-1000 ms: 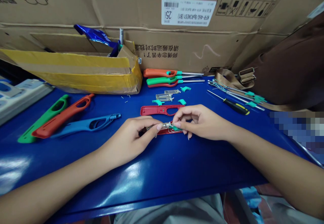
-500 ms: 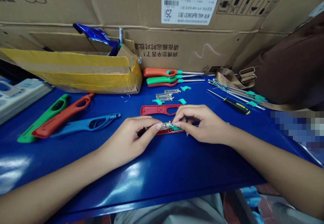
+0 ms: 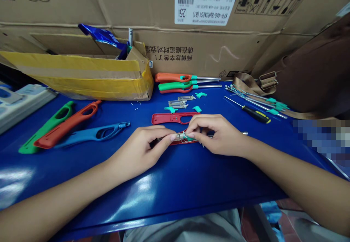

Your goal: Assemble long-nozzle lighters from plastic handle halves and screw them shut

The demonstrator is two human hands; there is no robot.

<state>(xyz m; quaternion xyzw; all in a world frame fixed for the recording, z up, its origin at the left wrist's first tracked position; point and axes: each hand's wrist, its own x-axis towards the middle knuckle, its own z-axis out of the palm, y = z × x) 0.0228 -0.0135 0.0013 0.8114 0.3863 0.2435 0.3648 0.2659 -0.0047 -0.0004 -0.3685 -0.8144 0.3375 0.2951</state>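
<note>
Both hands meet over a red lighter half-shell [image 3: 179,142] lying on the blue table [image 3: 175,183]. My left hand [image 3: 142,151] pinches the clear metal-tipped insert [image 3: 179,136] at its left end. My right hand [image 3: 216,132] pinches the teal trigger piece [image 3: 187,137] at the insert's right end. A thin metal tube [image 3: 242,133] sticks out to the right from under my right hand. A second red half-shell [image 3: 173,118] lies just beyond the fingers.
Green [image 3: 46,127], orange [image 3: 68,123] and blue [image 3: 93,134] lighter shells lie at left. A yellow-taped carton [image 3: 82,76] stands behind them. Finished lighters [image 3: 180,82], loose teal triggers [image 3: 197,109], clear inserts [image 3: 177,104], a screwdriver [image 3: 253,113] and tubes [image 3: 259,101] lie at back right.
My right hand has slid slightly right and down along the insert, uncovering the metal tube's tip. My left hand holds still.
</note>
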